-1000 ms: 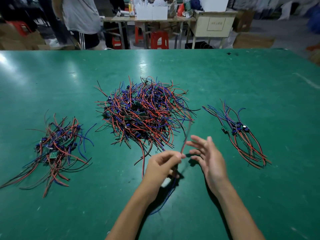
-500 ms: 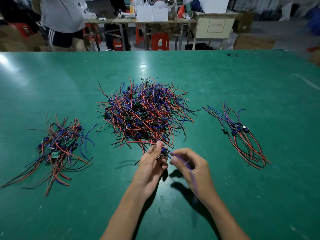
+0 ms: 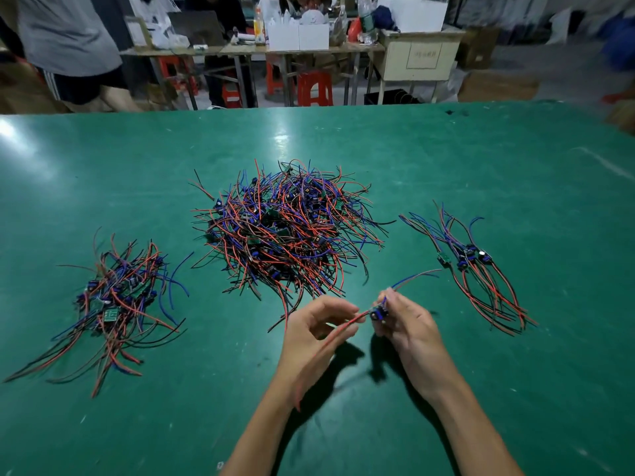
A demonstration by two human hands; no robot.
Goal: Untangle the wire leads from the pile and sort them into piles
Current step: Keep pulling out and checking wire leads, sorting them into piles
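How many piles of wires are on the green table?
3. A big tangled pile in the middle, a smaller pile on the left, and a thin neat pile on the right. One more wire lead is in the hands, not in a pile.

A green tabletop (image 3: 446, 159) fills the frame. On it lie a big tangled wire pile (image 3: 288, 228) at centre, a smaller pile (image 3: 113, 304) at left, and a neat bundle (image 3: 477, 266) at right.

On the green table (image 3: 446, 159), the far central pile (image 3: 285, 228), left pile (image 3: 113, 300) and right pile (image 3: 477, 266) mix red, blue and black wires, with small green boards among them.
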